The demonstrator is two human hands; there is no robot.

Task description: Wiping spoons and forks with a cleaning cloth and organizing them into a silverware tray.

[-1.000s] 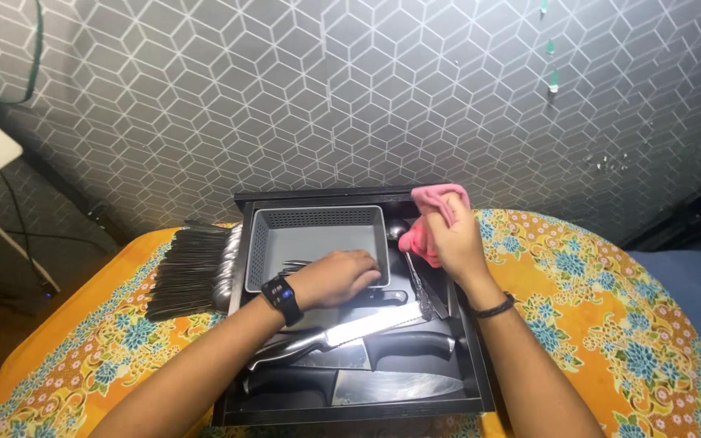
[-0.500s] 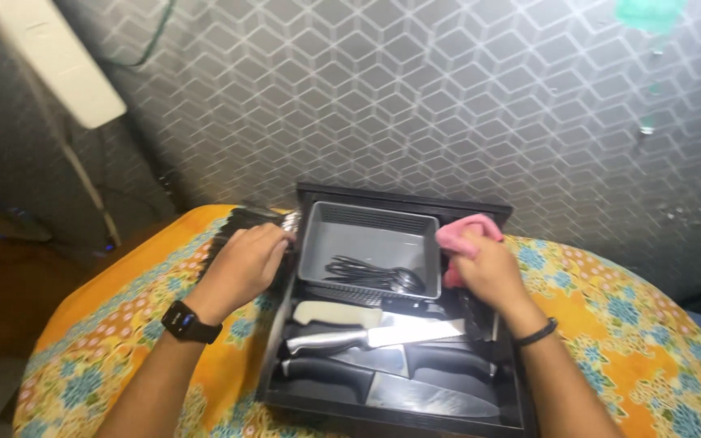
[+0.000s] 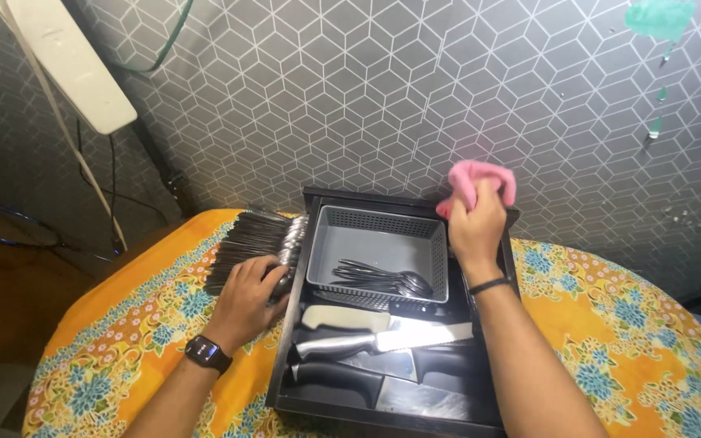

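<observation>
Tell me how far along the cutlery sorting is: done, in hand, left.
Done: a few dark forks lie in the grey basket inside the black tray, with the large knives below them.
In hand: the left hand rests on the pile of cutlery on the floral cloth; the right hand holds a pink cloth.
Left: most of that pile is outside the tray.

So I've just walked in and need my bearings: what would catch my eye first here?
Probably the pink cloth bunched in the right hand at the far right corner of the black tray. In the tray, a grey basket holds a few forks, with large knives lying in front of it. The left hand rests on a fanned row of cutlery on the floral orange cloth.
</observation>
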